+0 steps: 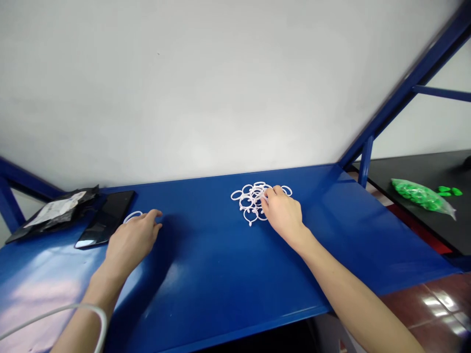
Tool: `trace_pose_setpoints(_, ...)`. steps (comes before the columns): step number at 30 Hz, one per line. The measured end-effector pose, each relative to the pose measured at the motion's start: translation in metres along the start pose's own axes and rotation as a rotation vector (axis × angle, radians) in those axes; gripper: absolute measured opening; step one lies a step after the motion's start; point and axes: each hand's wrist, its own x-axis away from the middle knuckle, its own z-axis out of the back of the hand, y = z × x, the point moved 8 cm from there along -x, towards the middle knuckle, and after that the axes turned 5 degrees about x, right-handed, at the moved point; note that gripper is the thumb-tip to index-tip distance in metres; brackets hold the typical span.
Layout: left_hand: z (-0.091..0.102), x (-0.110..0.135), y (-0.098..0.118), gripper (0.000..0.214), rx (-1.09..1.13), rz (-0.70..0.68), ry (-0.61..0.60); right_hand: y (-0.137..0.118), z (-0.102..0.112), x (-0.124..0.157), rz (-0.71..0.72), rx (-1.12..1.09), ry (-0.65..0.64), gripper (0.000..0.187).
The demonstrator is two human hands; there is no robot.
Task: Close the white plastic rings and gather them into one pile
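Note:
A pile of several white plastic rings [250,201] lies on the blue table [206,274] near its back edge. My right hand [282,213] rests on the pile's right side, fingers bent and pinching at the rings. My left hand [132,238] lies on the table further left, fingers curled, touching a single white ring [131,216] that shows just beyond the knuckles. What the left fingers enclose is partly hidden.
A black phone [105,218] and a dark plastic packet with a label [55,211] lie at the left. A white cable [73,314] loops by my left forearm. A bag of green pieces [419,193] sits on a black table at the right. Blue frame bars rise at right.

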Motion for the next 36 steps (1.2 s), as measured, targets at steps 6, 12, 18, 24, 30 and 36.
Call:
trace_pose_setpoints(6, 0.012, 0.004, 0.022, 0.04, -0.193, -0.014, 0.036, -0.031, 0.009, 0.018, 0.133, -0.052, 0.044, 0.025)
trace_pose_setpoints(12, 0.017, 0.007, -0.001, 0.043, -0.345, 0.121, -0.007, -0.073, 0.005, 0.043, 0.451, -0.158, -0.023, 0.023)
trace_pose_setpoints(18, 0.005, 0.001, 0.018, 0.041, -0.162, -0.033, 0.032, -0.108, -0.005, 0.074, 0.811, -0.249, -0.103, 0.022)
trace_pose_setpoints(24, 0.003, 0.017, 0.088, 0.028, 0.538, -0.236, -0.026, -0.099, 0.003, 0.065, 0.645, -0.397, -0.061, 0.035)
trace_pose_setpoints(30, -0.015, 0.046, 0.141, 0.022, 1.077, -0.271, -0.371, -0.097, 0.004, 0.063, 0.633, -0.625, -0.12, 0.018)
trace_pose_setpoints(36, -0.018, 0.038, 0.126, 0.023, 1.208, -0.121, -0.254, -0.095, 0.001, 0.06, 0.596, -0.762, -0.116, 0.016)
